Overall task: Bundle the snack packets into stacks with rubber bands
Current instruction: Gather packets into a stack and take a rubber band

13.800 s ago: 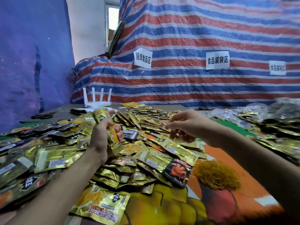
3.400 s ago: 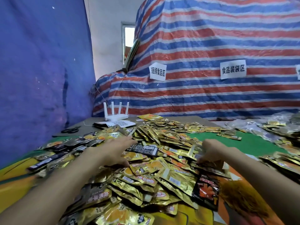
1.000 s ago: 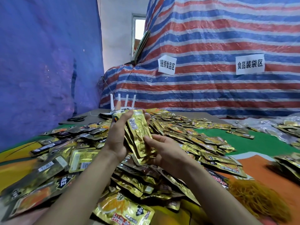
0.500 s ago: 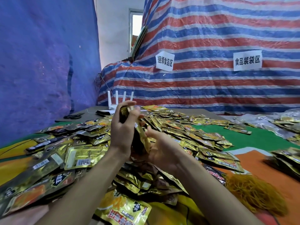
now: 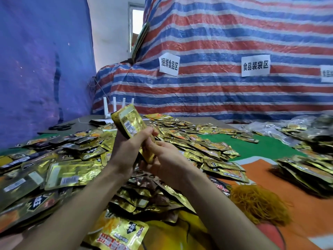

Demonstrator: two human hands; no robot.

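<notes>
The left hand (image 5: pixel 126 147) was wrapped round a stack (image 5: pixel 131 123) of packets, held up over the heap (image 5: pixel 198 143), and the right hand (image 5: pixel 162 156) pinched its low end. I think the stack was being made neat. Next, a hand would need to let go and fetch one of the bands (image 5: pixel 257 201) lying by the right arm.

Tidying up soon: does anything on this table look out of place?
A white router stands at the far edge behind the packets, with black scissors to its left; neither belongs with snacks. Nothing looks damaged.
</notes>
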